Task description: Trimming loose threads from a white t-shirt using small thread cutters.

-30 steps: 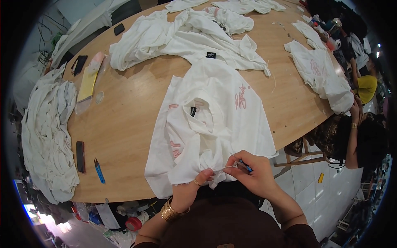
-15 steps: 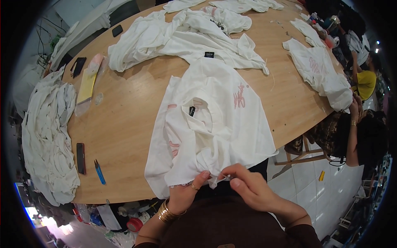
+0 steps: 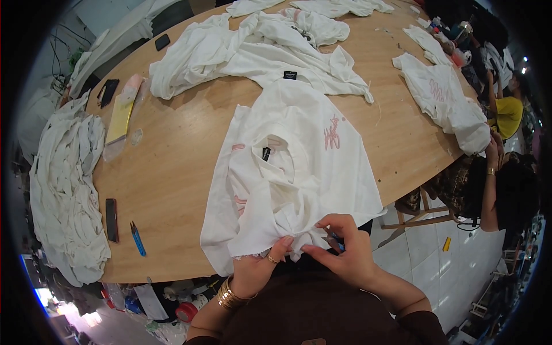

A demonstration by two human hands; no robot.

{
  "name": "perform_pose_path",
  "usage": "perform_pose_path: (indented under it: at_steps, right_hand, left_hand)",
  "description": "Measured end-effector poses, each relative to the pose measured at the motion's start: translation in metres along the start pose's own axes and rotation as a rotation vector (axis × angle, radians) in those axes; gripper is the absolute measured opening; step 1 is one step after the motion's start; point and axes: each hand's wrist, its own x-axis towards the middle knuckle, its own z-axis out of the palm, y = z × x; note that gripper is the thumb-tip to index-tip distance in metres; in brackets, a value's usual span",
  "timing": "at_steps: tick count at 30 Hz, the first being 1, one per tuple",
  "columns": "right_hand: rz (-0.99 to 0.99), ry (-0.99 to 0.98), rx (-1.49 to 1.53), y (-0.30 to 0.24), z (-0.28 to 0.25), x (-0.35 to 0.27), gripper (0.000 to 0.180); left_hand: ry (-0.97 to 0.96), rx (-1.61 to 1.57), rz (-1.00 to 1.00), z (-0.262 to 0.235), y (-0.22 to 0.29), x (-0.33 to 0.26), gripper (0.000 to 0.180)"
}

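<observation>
A white sweatshirt (image 3: 351, 172) with pink embroidery lies over the table's near edge, its neck opening facing up with a black label inside. At its gathered near edge, my left hand (image 3: 259, 267) is closed, pinching the fabric between thumb and fingers. My right hand (image 3: 353, 259) is closed round blue-handled thread snips (image 3: 334, 242), with the metal blades showing by the fingers. Its fingertips meet the cloth just right of my left thumb. The exact spot at the blades is too small to make out.
On the wooden table (image 3: 172, 161) lie more blue snips (image 3: 138, 238), a dark phone (image 3: 111, 220) and a yellow pad (image 3: 120, 119). White garments are heaped at left (image 3: 66, 190) and at the far side (image 3: 241, 54). On the right a co-worker's hand (image 3: 493, 146) touches another white garment (image 3: 440, 103).
My right hand has turned and shifted slightly; the blue snips now show in it, near the fabric. My left hand keeps its pinch in nearly the same place.
</observation>
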Motion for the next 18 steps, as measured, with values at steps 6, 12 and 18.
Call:
perform_pose_path:
  at_steps: [6, 12, 18]
  right_hand:
    - [-0.078, 0.059, -0.038, 0.002, -0.006, 0.018, 0.021]
    - [-0.091, 0.013, -0.004, 0.018, 0.001, 0.024, 0.022]
    - [0.023, -0.112, 0.165, -0.006, -0.019, 0.011, 0.024]
  left_hand:
    - [-0.089, -0.111, 0.022, -0.001, -0.004, 0.003, 0.015]
    - [-0.218, -0.524, -0.159, 0.004, 0.009, 0.008, 0.033]
    - [-0.197, -0.575, -0.104, 0.001, 0.014, 0.009, 0.044]
